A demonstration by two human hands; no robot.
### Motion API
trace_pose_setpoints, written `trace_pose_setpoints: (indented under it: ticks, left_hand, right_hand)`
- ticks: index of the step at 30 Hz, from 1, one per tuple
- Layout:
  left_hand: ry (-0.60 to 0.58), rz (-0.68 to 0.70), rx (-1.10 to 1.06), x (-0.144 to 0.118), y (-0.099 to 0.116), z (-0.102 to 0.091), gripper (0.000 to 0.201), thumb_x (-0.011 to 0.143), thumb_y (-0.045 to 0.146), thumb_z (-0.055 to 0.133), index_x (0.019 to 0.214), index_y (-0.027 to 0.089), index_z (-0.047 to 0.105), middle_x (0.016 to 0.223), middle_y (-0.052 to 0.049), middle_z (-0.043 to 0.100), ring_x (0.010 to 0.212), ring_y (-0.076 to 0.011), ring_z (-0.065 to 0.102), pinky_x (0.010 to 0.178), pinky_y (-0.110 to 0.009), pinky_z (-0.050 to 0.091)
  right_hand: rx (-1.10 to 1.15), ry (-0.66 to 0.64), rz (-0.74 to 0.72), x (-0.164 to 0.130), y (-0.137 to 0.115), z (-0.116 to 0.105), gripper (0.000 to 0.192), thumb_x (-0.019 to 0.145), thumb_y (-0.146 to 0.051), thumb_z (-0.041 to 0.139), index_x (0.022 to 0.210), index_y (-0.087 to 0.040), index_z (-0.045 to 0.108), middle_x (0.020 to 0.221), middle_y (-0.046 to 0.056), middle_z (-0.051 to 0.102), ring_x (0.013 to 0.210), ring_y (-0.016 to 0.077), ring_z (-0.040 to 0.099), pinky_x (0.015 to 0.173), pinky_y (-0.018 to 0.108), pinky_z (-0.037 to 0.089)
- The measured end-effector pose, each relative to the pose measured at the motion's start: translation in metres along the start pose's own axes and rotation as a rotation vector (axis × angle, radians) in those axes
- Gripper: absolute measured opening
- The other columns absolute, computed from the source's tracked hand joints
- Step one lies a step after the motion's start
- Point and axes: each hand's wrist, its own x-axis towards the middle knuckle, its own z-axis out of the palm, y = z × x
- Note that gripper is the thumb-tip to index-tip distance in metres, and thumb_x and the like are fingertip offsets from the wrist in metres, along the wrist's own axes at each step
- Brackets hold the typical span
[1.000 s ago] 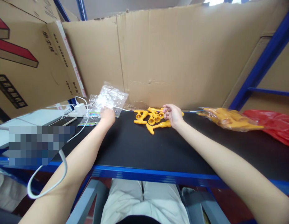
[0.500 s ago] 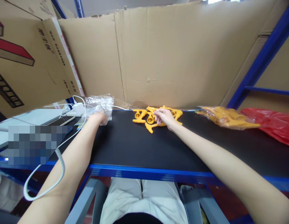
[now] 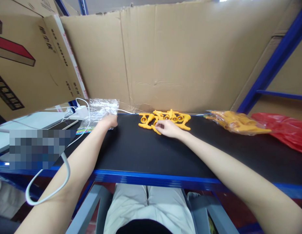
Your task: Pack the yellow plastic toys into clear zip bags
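One cluster of yellow plastic parts (image 3: 165, 118), perhaps eight though they overlap too much to count surely, lies at the far edge of the black tabletop (image 3: 146, 149), touching the cardboard wall (image 3: 165, 55) at twelve o'clock. The right hand (image 3: 167, 127) rests on the cluster's near side, fingers curled loosely around one part (whether it is truly pinched cannot be told). That part's long axis runs roughly from ten to four o'clock. The left hand (image 3: 109, 121), at ten o'clock, presses down on one stack of clear plastic bags (image 3: 100, 109), fingers spread flat. One bagged bundle of yellow parts (image 3: 235, 123) lies at two o'clock beside a red bag (image 3: 286, 130). The tabletop's near half offers open room.
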Motion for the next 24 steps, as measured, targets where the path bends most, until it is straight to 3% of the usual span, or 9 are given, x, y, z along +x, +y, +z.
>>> trace_pose_setpoints:
  ticks: [6,15,24]
  left_hand:
    - [-0.120,0.008,0.103,-0.010,0.004,-0.006,0.049,0.056,0.007,0.053,0.104,0.009,0.059,0.102,-0.020,0.064,0.100,-0.0304,0.057,0.081,-0.033,0.045]
    - [-0.129,0.055,-0.070,-0.002,-0.005,0.009,0.055,0.066,0.008,0.045,0.121,0.010,0.045,0.119,-0.017,0.056,0.108,-0.0262,0.055,0.086,-0.031,0.044]
    - [-0.050,0.012,-0.092,0.012,-0.015,0.028,0.050,0.071,0.013,0.044,0.121,0.009,0.045,0.118,-0.020,0.056,0.107,-0.0268,0.056,0.086,-0.033,0.043]
  right_hand:
    - [-0.019,-0.015,0.017,0.002,0.003,0.002,0.008,0.075,-0.018,0.052,0.078,-0.018,0.060,0.065,0.000,0.058,0.058,0.0119,0.052,0.057,0.025,0.038]
    - [-0.043,-0.044,-0.003,0.002,0.006,0.003,0.012,0.078,-0.020,0.050,0.085,-0.017,0.060,0.065,0.000,0.057,0.057,0.0116,0.050,0.056,0.025,0.037]
    - [-0.128,-0.004,-0.020,0.004,0.009,0.007,0.018,0.078,-0.019,0.049,0.090,-0.016,0.062,0.079,0.005,0.063,0.067,0.0147,0.055,0.063,0.028,0.041]
